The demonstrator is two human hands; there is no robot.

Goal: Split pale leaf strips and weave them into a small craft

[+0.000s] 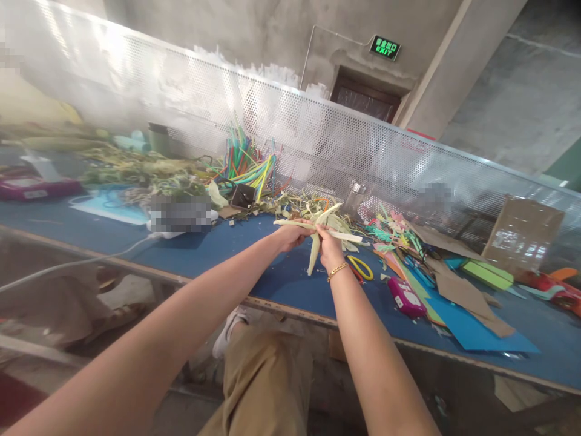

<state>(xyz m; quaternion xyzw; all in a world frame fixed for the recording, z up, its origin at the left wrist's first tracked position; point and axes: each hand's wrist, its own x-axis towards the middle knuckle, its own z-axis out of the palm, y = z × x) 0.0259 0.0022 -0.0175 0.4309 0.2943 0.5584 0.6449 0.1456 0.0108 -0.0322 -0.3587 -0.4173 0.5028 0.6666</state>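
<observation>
Pale yellow-green corn husk strips (313,257) are crossed over one another above the blue table. My left hand (291,235) is closed on them from the left, its fingers pinched at the crossing. From the right, my right hand (328,247) also grips the strips close to the crossing, and a gold chain bracelet circles that wrist. Ends of the strips stick out to the left, right, top and bottom. Just behind the hands lie loose husk pieces (349,229). A yellow loop (362,268), perhaps a scissor handle, rests right of my right wrist.
Right of my hands are a purple box-like device (406,298), blue sheets (492,330) and cardboard pieces (467,292). Colourful thin stems (247,160) stand at the back. A white cable (104,257) crosses the table's left front edge. A perforated metal screen (299,130) runs behind.
</observation>
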